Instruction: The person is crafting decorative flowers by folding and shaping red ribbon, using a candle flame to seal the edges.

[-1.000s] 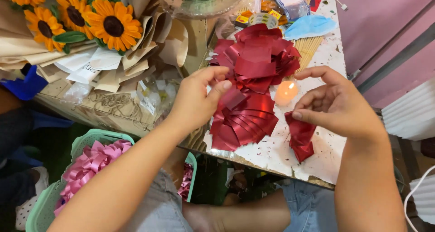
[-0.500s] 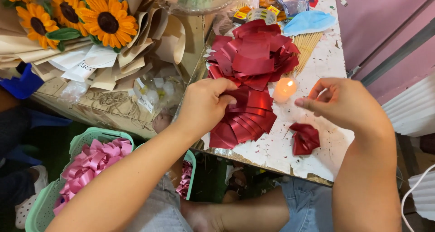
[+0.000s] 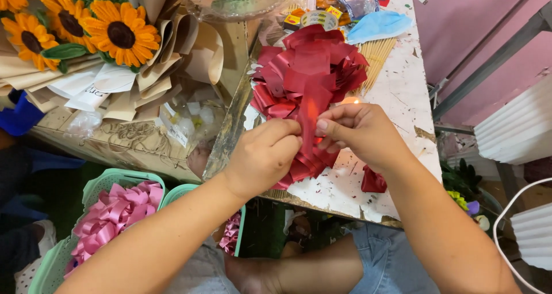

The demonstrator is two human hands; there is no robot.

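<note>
Head view, looking down over both forearms onto a paint-flecked white table (image 3: 402, 93). Left hand (image 3: 265, 156) closed, thumb and fingers pinched on the lower part of a red ribbon strip (image 3: 311, 113). Right hand (image 3: 359, 134) likewise closed, fingertips (image 3: 323, 125) gripping the same strip just beside the left hand, the two nearly touching. Strip held roughly upright above the table, between both hands and in front of a heap of red ribbon pieces (image 3: 307, 61). Heap spread across the middle of the table; lower red folds (image 3: 305, 167) lying under the hands, near the front edge. One small folded red piece (image 3: 374, 182) lying apart, under the right wrist. Glow of a small candle flame (image 3: 351, 100) just visible behind the right hand. Bundle of thin wooden skewers (image 3: 379, 52) lying right of the heap, a light blue face mask (image 3: 379, 25) beyond them, a roll of clear tape (image 3: 320, 19) near the far edge. Left of the table, a bouquet of orange sunflowers (image 3: 121, 32) wrapped in tan paper, resting on a lower surface. Below, two mint green baskets (image 3: 98, 185) holding pink ribbon loops (image 3: 115, 210). Person's denim-clad knee (image 3: 385, 259) under the table edge
</note>
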